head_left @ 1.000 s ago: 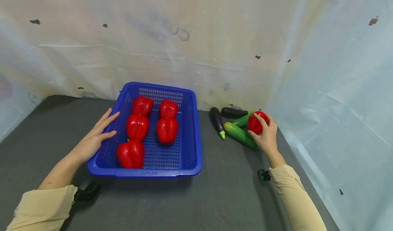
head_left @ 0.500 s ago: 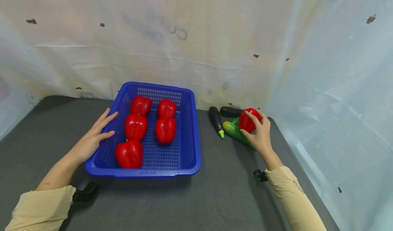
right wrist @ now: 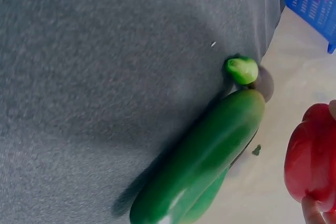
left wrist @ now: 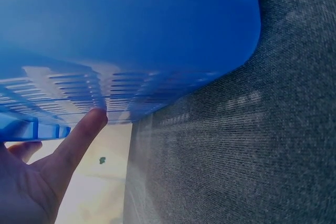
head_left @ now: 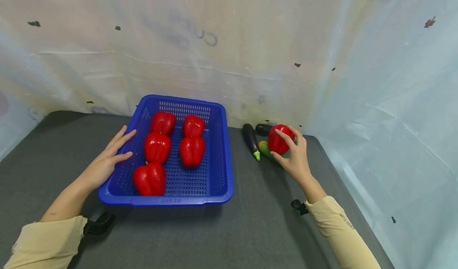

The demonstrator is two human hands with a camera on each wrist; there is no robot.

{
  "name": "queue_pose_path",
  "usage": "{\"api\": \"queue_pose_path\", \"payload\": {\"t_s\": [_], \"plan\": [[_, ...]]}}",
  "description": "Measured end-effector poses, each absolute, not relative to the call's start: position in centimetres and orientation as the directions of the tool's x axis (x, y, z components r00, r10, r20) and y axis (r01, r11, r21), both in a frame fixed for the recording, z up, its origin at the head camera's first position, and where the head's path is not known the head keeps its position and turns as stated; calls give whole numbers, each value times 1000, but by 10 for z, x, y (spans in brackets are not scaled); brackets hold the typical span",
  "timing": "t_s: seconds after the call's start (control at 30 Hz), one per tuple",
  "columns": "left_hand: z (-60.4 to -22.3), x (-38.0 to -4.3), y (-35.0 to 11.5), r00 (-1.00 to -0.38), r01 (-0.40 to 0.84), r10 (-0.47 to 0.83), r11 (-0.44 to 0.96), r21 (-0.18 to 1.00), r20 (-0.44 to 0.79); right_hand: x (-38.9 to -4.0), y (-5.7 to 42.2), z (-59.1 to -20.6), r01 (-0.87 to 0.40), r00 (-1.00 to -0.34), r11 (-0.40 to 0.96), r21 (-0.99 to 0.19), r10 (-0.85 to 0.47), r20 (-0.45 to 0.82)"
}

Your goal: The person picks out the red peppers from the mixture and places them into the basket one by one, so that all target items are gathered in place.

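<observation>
My right hand [head_left: 296, 157] grips a red bell pepper [head_left: 278, 140] between thumb and fingers, raised above the cucumbers. In the right wrist view that bell pepper [right wrist: 312, 161] shows at the right edge. Below it lie a green cucumber [right wrist: 202, 153] and part of a second one. My left hand [head_left: 107, 161] rests on the left rim of a blue basket [head_left: 225, 161], its fingers straight and spread. In the left wrist view one fingertip touches the basket's slotted wall [left wrist: 58, 85]. Several red bell peppers [head_left: 157, 148] lie inside the basket in two rows.
Two dark eggplants, one upright in view [head_left: 250, 140] and one lying crosswise [head_left: 262, 129], sit right of the basket by the back wall. Plastic sheeting [head_left: 229, 54] closes off the back and right of the grey tabletop [head_left: 222, 237].
My right hand has carried the red bell pepper leftward, over the cucumbers and closer to the basket. The left hand stays at the basket rim.
</observation>
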State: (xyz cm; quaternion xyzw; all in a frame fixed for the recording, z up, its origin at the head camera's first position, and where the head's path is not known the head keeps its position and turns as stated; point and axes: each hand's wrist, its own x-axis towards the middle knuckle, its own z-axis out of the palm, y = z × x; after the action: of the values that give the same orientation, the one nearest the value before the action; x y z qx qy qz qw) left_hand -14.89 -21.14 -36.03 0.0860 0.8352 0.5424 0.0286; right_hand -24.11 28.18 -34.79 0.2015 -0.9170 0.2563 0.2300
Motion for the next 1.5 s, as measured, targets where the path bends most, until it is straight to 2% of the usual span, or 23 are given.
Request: {"api": "queue_pose_path", "payload": {"t_s": [0.33,0.87,1.5], "plan": [[-360,-149,-211,-984,114,174,395,912,48,-237,269,-343,-526,-795,766,-369,-290,533],[-361,-150,-211,-984,105,174,377,920,41,-227,238,-337,-670,-694,669,-322,-409,593],[-360,-150,-211,-984,112,174,381,918,47,-217,212,-323,-736,-656,595,-322,-511,556]]}}
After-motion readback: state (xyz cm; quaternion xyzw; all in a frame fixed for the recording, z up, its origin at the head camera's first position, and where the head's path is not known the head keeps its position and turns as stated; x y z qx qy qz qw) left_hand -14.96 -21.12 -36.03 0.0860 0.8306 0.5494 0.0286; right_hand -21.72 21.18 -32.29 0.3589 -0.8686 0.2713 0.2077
